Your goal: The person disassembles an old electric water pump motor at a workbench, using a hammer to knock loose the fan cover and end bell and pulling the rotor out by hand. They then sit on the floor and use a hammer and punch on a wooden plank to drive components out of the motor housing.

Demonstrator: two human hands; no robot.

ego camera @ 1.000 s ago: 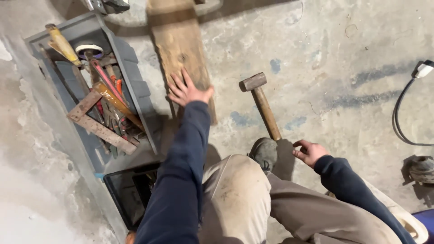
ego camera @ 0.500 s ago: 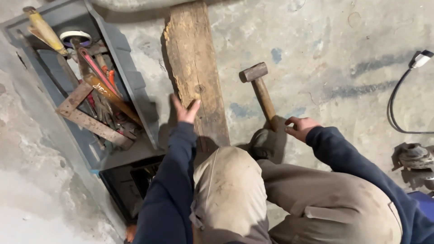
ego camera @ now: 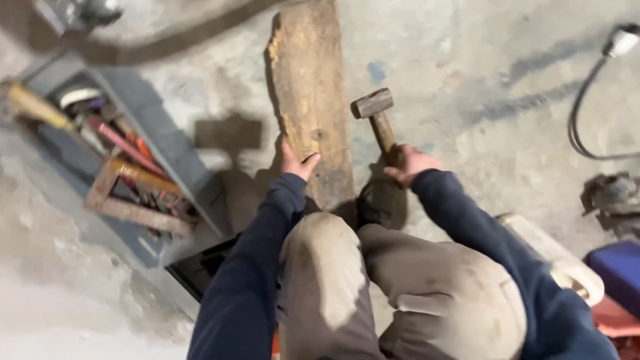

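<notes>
A worn wooden plank (ego camera: 312,87) lies on the concrete floor and runs away from me. My left hand (ego camera: 296,163) grips its left edge near the close end, thumb on top. My right hand (ego camera: 412,164) is closed around the wooden handle of a small sledge hammer (ego camera: 375,113). The hammer's rusty head sits just right of the plank, raised a little off the floor. My knees and a dark shoe (ego camera: 377,200) are right below both hands.
An open grey metal toolbox (ego camera: 170,157) with several rusty tools stands at the left. A cable with a white plug (ego camera: 587,87) curves at the right. A dark tool (ego camera: 610,197), a blue box (ego camera: 617,267) and a white container (ego camera: 557,257) sit at the right edge.
My right hand has moved from the floor onto the hammer handle and lifted it. My left hand slid down the plank and took hold of its edge. The view has shifted left.
</notes>
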